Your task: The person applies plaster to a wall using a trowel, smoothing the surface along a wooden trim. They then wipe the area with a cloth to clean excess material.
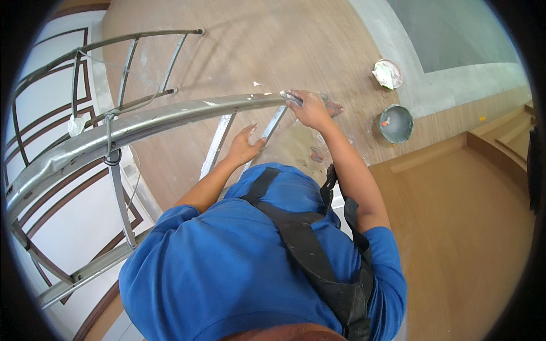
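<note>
Wood-look flooring [227,62], spattered pale, lies beneath a metal ladder [170,116] that spans from eight o'clock to twelve. Stiff and probably hollow, it should be manageable in weight but long and awkward; its smooth, smeared rails may slip, so a firm hold is likeliest around a rail close to a rung [218,145]. At one o'clock the right grip [310,109] is clamped on a rail; at eleven the left grip [243,149] has fingers apart beside a rung, contact uncertain. Farther out, two buckets [396,132] sit at two o'clock.
</note>
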A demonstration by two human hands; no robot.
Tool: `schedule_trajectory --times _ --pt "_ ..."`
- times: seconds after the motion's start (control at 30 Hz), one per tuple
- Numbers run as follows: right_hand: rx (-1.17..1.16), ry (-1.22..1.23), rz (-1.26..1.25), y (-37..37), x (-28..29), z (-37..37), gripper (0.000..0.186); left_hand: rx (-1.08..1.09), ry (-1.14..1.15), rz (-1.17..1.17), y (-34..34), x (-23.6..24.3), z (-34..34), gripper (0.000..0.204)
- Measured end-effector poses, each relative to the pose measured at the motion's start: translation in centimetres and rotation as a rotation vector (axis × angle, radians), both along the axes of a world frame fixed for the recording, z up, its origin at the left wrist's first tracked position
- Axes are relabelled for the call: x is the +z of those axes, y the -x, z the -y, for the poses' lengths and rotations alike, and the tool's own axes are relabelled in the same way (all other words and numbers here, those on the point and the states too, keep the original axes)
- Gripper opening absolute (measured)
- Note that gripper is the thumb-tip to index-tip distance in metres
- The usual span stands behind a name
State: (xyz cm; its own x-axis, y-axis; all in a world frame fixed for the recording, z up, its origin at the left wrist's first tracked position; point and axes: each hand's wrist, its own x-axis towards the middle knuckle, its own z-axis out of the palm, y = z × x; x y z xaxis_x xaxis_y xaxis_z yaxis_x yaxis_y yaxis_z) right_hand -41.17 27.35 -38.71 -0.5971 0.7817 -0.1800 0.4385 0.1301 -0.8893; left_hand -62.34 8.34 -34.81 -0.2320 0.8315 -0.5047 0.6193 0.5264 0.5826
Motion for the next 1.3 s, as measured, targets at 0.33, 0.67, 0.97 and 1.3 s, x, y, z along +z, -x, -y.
schedule_trajectory --times 0.33,0.67,0.97,1.3 --pt "0.085 0.06 -0.309 1.1 8.7 0.5 0.037 0.066 0.037 -0.019 0.7 -0.3 -1.0 0.069" --pt "0.199 0.07 -0.724 4.4 21.4 1.3 0.038 0.142 -0.09 0.284 1.5 2.9 -1.4 0.058" --pt "0.258 -0.013 -0.839 7.7 29.8 2.2 0.036 0.032 -0.287 0.382 0.8 8.4 -2.4 0.05" --pt "0.333 -0.11 -0.914 10.9 38.5 2.0 0.04 -0.041 -0.628 -0.283 2.2 8.2 1.0 0.044"
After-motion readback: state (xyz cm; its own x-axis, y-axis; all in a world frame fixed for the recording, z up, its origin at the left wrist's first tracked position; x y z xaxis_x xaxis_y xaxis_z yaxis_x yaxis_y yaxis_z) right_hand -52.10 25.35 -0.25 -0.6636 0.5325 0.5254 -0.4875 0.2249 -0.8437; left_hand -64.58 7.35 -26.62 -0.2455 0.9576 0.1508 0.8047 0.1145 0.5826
